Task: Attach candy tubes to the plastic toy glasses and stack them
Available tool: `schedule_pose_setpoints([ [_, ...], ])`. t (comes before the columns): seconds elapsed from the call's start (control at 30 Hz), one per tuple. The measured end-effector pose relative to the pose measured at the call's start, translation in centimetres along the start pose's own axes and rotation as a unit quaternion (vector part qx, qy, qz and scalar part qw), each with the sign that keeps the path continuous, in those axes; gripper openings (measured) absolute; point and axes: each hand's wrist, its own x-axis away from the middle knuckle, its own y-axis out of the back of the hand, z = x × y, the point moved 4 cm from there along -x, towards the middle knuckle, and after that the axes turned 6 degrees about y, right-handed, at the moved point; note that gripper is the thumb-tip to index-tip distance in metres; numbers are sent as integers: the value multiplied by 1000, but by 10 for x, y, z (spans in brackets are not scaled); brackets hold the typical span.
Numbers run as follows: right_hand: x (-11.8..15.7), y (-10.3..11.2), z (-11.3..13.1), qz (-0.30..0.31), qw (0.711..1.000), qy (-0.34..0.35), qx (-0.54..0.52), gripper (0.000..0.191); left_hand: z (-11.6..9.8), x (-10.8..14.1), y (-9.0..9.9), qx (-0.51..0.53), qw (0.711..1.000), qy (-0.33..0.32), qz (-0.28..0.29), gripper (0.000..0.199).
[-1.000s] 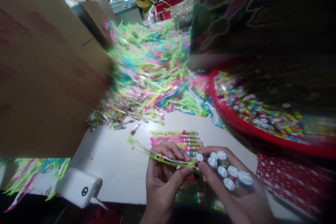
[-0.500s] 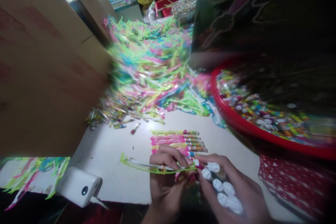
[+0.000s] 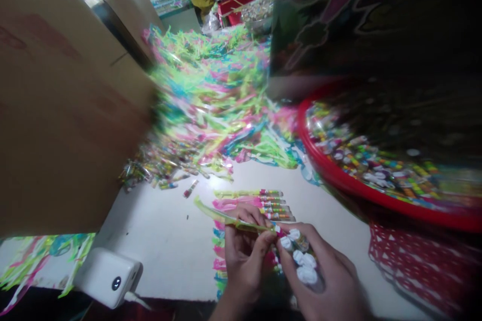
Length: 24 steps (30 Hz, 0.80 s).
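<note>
My left hand is closed, thumb and fingers pinching a yellow-green plastic strip whose free end sticks out to the left. My right hand is wrapped round a bunch of small candy tubes, their white ends facing up. Between the two hands, the strip's right end meets a tube with a pink and white end, held at my right fingertips. Under and beyond my hands lies a row of finished-looking tubes with coloured strips, partly hidden by my left hand.
A red basin of small colourful tubes stands at the right, above a red patterned cloth. Coloured strips are heaped at the back, beside wrapped tubes. A cardboard box and white power bank are left.
The strip's free end has swung up and right, and its two loose layers now lie together. My hands have come closer together, the right one shifting slightly left.
</note>
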Motion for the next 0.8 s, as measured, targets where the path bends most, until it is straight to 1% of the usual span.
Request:
schedule_pose_setpoints([
  [0.1, 2, -4, -1, 2, 1000, 9, 20, 20, 4, 0, 1, -20, 1000, 1, -12, 52],
  [0.23, 6, -8, 1, -2, 998, 15, 55, 18, 3, -1, 3, -22, 1000, -10, 3, 46],
  [0.33, 2, -7, -2, 7, 999, 28, 14, 19, -1, -10, 8, -26, 999, 2, 20, 44],
  [0.4, -9, -3, -9, 11, 999, 26, -19, 18, -4, -22, 13, -48, 998, 29, 31, 40],
  [0.47, -27, 4, -20, 1, 1000, 3, -20, 15, -10, -38, 25, -71, 996, 60, 15, 40],
  [0.5, -38, 7, -27, -8, 1000, -11, -7, 16, -15, -47, 34, -83, 995, 59, -7, 44],
  [0.53, -49, 10, -32, -23, 1000, -13, 17, 16, -21, -57, 45, -99, 994, 43, -36, 48],
  [0.57, -61, 12, -36, -34, 998, -3, 51, 17, -29, -67, 58, -130, 989, 6, -65, 49],
  [0.6, -73, 11, -40, -27, 996, 5, 80, 19, -38, -77, 70, -182, 979, -40, -87, 47],
  [0.63, -84, 8, -43, -12, 994, 8, 105, 21, -46, -87, 81, -251, 959, -89, -97, 42],
  [0.67, -94, 4, -47, 12, 992, 4, 127, 22, -51, -97, 90, -335, 930, -128, -84, 37],
  [0.7, -103, -1, -50, 33, 990, 1, 137, 22, -54, -107, 96, -423, 890, -161, -47, 34],
  [0.73, -109, -7, -52, 53, 988, -1, 144, 21, -54, -116, 100, -501, 844, -190, 1, 33],
  [0.77, -115, -13, -53, 72, 986, 0, 148, 19, -52, -124, 102, -566, 796, -208, 54, 34],
  [0.8, -119, -19, -54, 89, 985, 4, 149, 16, -49, -130, 104, -612, 752, -223, 96, 35],
])
